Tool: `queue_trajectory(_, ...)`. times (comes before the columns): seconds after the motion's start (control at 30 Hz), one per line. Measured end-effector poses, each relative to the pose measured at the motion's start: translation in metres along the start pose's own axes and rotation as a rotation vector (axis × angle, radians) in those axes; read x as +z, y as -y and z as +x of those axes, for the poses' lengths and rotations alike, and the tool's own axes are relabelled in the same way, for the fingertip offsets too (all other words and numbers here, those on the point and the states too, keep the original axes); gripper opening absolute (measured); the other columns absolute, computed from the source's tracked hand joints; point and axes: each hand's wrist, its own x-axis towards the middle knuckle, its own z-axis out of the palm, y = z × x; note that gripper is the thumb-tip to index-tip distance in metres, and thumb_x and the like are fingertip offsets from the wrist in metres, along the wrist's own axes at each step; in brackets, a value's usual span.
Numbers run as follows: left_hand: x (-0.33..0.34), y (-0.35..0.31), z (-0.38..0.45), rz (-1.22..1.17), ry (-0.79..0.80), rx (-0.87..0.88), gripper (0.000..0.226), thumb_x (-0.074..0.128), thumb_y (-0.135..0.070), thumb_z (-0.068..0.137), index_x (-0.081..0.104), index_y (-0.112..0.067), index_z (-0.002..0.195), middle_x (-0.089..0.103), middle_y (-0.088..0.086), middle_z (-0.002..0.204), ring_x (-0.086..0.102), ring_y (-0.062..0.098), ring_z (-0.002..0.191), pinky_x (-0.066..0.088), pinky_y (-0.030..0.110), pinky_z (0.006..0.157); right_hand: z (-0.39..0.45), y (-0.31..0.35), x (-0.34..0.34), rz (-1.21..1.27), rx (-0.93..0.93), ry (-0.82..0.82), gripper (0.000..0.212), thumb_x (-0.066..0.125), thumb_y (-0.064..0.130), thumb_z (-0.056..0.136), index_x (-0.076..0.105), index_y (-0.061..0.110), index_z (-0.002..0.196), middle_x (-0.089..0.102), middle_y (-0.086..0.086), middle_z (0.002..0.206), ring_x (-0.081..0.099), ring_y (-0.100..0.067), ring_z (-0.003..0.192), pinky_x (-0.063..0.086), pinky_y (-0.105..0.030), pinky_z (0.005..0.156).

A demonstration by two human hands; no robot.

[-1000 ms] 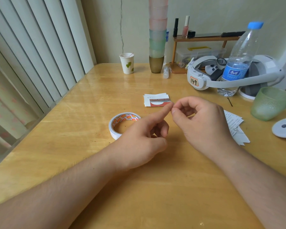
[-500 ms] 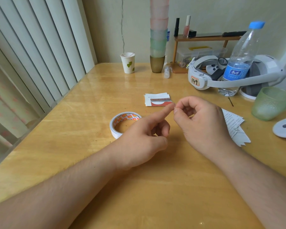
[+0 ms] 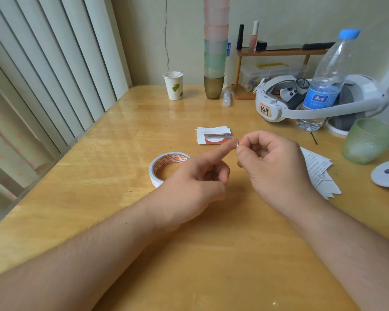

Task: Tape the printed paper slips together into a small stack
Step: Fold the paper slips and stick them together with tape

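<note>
Head view, right hand (image 3: 276, 167) fingers pinching tape bit (image 3: 237, 143), left hand (image 3: 195, 182) forefinger touching it

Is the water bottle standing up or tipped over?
Standing up. The water bottle stands on the table with its blue cap at the top, inside the white headset band.
</note>
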Motion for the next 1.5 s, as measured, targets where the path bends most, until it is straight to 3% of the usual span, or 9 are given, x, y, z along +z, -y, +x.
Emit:
queue_trajectory(0.3, -0.001, 0.002, 0.000, -0.097, 0.001, -0.001, 0.080, 0.057, 0.002, 0.075, 0.057, -0.029, 0.148, 0.051, 0.002, 0.088, 0.043, 0.024, 0.086, 0.042, 0.042, 0.085, -0.001, 0.002, 0.000, 0.036, 0.027, 0.005, 0.004, 0.065, 0.027, 0.082, 0.068, 0.025, 0.081, 0.069, -0.006, 0.073, 0.066, -0.033, 0.072, 0.057, -0.047, 0.070)
queue_trajectory(0.43, -0.002, 0.002, 0.001, -0.197, 0.023, -0.003, 0.077, 0.056, 0.004, 0.075, 0.059, -0.024, 0.147, 0.052, 0.000, 0.086, 0.044, 0.021, 0.082, 0.047, 0.033, 0.080, -0.001, 0.001, 0.002, 0.112, 0.069, 0.020, 0.012, 0.068, 0.013, 0.089, 0.069, 0.023, 0.082, 0.069, -0.008, 0.074, 0.067, -0.034, 0.075, 0.057, -0.044, 0.071)
queue_trajectory(0.6, -0.002, 0.002, 0.002, -0.249, 0.030, -0.015, 0.078, 0.054, 0.006, 0.073, 0.061, -0.024, 0.145, 0.051, 0.001, 0.085, 0.045, 0.018, 0.079, 0.047, 0.031, 0.077, 0.000, 0.004, 0.004, 0.243, 0.181, 0.037, 0.020, 0.066, 0.005, 0.093, 0.071, 0.018, 0.078, 0.065, -0.002, 0.067, 0.067, -0.013, 0.065, 0.055, -0.025, 0.064)
queue_trajectory(0.73, -0.001, 0.002, 0.002, -0.255, 0.035, -0.016, 0.078, 0.054, 0.005, 0.073, 0.062, -0.027, 0.144, 0.051, 0.001, 0.085, 0.045, 0.017, 0.079, 0.046, 0.031, 0.078, 0.000, 0.007, 0.005, 0.323, 0.257, 0.050, 0.020, 0.066, 0.005, 0.092, 0.070, 0.019, 0.079, 0.063, 0.000, 0.069, 0.067, -0.013, 0.067, 0.055, -0.027, 0.065)
queue_trajectory(1.0, -0.006, 0.004, 0.003, -0.142, -0.033, 0.031, 0.080, 0.057, 0.004, 0.076, 0.061, -0.041, 0.143, 0.052, 0.002, 0.088, 0.047, 0.022, 0.084, 0.050, 0.032, 0.082, 0.002, 0.014, -0.005, 0.392, 0.287, 0.151, 0.008, 0.071, 0.017, 0.088, 0.075, 0.019, 0.081, 0.066, 0.001, 0.070, 0.066, -0.016, 0.067, 0.054, -0.033, 0.069)
queue_trajectory(1.13, -0.006, 0.004, 0.003, -0.070, -0.060, 0.047, 0.081, 0.057, 0.003, 0.077, 0.058, -0.041, 0.145, 0.052, 0.001, 0.087, 0.046, 0.023, 0.083, 0.046, 0.039, 0.082, 0.003, 0.013, -0.006, 0.367, 0.298, 0.118, 0.013, 0.069, 0.016, 0.094, 0.074, 0.017, 0.082, 0.065, 0.001, 0.069, 0.065, -0.016, 0.067, 0.053, -0.035, 0.070)
queue_trajectory(1.5, -0.006, 0.004, 0.001, 0.151, -0.047, 0.067, 0.082, 0.057, -0.002, 0.079, 0.053, -0.045, 0.148, 0.051, -0.004, 0.089, 0.046, 0.015, 0.079, 0.044, 0.040, 0.075, 0.004, 0.013, -0.005, 0.345, 0.322, 0.102, 0.008, 0.070, 0.016, 0.094, 0.075, 0.013, 0.088, 0.068, 0.004, 0.066, 0.066, -0.014, 0.065, 0.053, -0.031, 0.067)
